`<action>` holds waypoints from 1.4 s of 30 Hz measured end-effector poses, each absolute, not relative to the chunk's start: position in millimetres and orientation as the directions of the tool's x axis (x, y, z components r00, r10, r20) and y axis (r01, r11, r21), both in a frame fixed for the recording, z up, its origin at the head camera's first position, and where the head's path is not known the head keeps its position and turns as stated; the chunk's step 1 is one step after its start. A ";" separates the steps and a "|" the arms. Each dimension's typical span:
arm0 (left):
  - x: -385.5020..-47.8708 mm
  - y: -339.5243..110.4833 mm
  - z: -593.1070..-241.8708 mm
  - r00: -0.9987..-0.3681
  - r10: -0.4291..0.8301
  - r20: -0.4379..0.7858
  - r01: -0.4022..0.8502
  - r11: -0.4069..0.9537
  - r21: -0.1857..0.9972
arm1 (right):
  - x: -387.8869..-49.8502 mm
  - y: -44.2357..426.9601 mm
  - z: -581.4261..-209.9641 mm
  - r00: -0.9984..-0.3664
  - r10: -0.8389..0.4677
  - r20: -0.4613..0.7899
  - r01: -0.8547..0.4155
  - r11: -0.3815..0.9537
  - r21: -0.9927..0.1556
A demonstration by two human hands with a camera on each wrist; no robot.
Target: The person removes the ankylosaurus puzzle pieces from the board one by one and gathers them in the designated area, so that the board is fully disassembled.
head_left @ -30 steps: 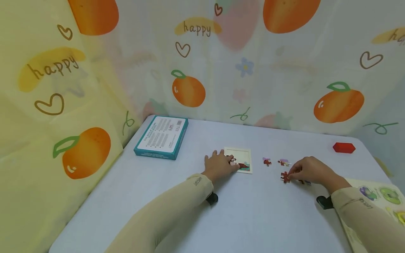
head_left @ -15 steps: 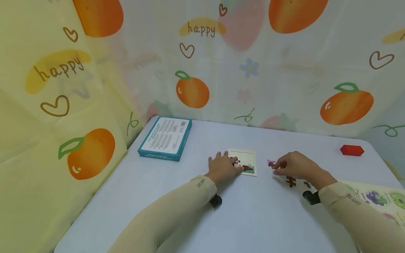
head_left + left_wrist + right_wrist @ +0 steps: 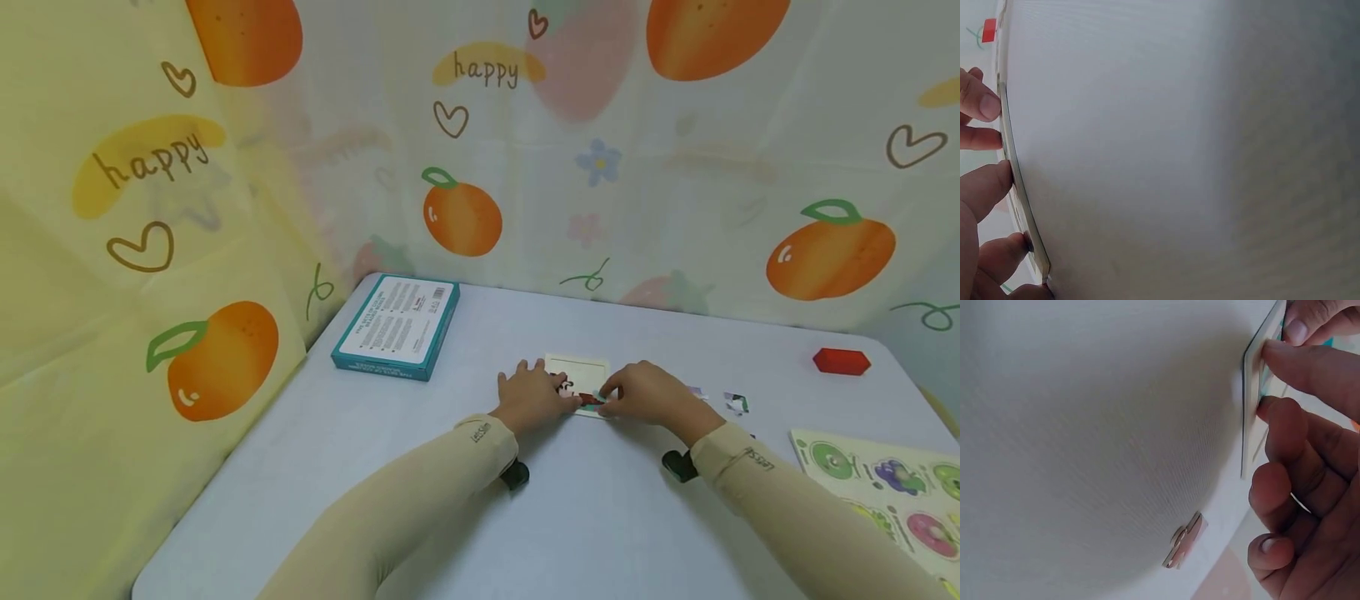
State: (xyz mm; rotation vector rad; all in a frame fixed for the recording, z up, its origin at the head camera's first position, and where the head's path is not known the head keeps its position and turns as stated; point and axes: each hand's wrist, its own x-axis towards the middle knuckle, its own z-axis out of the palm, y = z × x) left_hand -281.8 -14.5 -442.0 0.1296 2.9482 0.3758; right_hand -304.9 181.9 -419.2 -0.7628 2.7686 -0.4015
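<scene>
A small cream jigsaw tray (image 3: 588,367) lies mid-table with several brown and turquoise pieces along its left and lower parts. My left hand (image 3: 531,398) rests with spread fingers on the tray's left side, its fingers and thumb touching the rim (image 3: 1022,194). At the lower right corner, my right hand (image 3: 648,396) pinches a turquoise puzzle piece (image 3: 1264,381) between thumb and forefinger, against the tray. The fingers cover most of that piece. Its other fingers are curled above the table. A loose puzzle piece (image 3: 1186,540) lies apart from the tray.
Loose pieces, one of them a white-and-purple piece (image 3: 737,403), lie right of the tray. A teal box (image 3: 397,321) stands back left. A red block (image 3: 842,361) sits at the far right, and a fruit-picture board (image 3: 877,479) lies front right. A patterned cloth (image 3: 517,183) hangs behind.
My right hand has moved left from the loose brown pieces to the tray's lower right corner. The left hand has stayed on the tray. The head view has shifted slightly.
</scene>
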 end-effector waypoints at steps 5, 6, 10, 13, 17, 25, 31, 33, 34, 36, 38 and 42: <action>-281.7 -14.3 -441.0 -0.983 0.101 -0.155 0.058 0.964 0.259 | -306.3 180.3 -420.8 -0.835 -0.532 -0.139 -0.472 0.824 -0.315; -281.5 -14.3 -440.7 -0.983 0.100 -0.154 0.057 0.964 0.259 | -306.3 180.0 -421.2 -0.836 -0.533 -0.133 -0.474 0.823 -0.313; -281.2 -14.5 -440.6 -0.983 0.104 -0.153 0.062 0.964 0.258 | -305.4 179.5 -422.0 -0.835 -0.539 -0.115 -0.486 0.818 -0.307; -281.2 -14.6 -441.8 -0.983 0.107 -0.149 0.067 0.965 0.254 | -303.3 181.2 -419.5 -0.832 -0.546 -0.095 -0.500 0.813 -0.297; -280.7 -13.7 -443.4 -0.984 0.106 -0.144 0.067 0.964 0.256 | -297.3 194.2 -410.2 -0.837 -0.541 -0.082 -0.499 0.816 -0.292; -278.6 -15.4 -444.1 -0.982 0.125 -0.142 0.080 0.955 0.285 | -278.1 259.3 -401.3 -0.892 -0.420 -0.167 -0.336 0.863 -0.377; -280.3 -18.1 -444.4 -0.983 0.119 -0.138 0.076 0.956 0.284 | -273.2 278.4 -414.4 -0.898 -0.422 -0.124 -0.342 0.847 -0.406; -280.9 -18.4 -445.4 -0.983 0.117 -0.141 0.074 0.956 0.283 | -273.2 275.4 -418.6 -0.890 -0.440 -0.115 -0.362 0.838 -0.408; -281.1 -18.4 -445.7 -0.983 0.118 -0.143 0.073 0.956 0.285 | -273.2 273.1 -420.2 -0.887 -0.447 -0.115 -0.369 0.836 -0.405; -281.3 -18.0 -446.4 -0.982 0.116 -0.148 0.069 0.955 0.290 | -273.0 268.0 -422.1 -0.881 -0.459 -0.116 -0.384 0.836 -0.393; -281.4 -17.5 -446.8 -0.982 0.117 -0.151 0.068 0.953 0.294 | -272.8 263.7 -422.9 -0.881 -0.457 -0.122 -0.386 0.843 -0.375; -282.0 -17.4 -448.6 -0.981 0.128 -0.146 0.080 0.952 0.294 | -273.5 260.9 -423.2 -0.875 -0.468 -0.125 -0.407 0.851 -0.332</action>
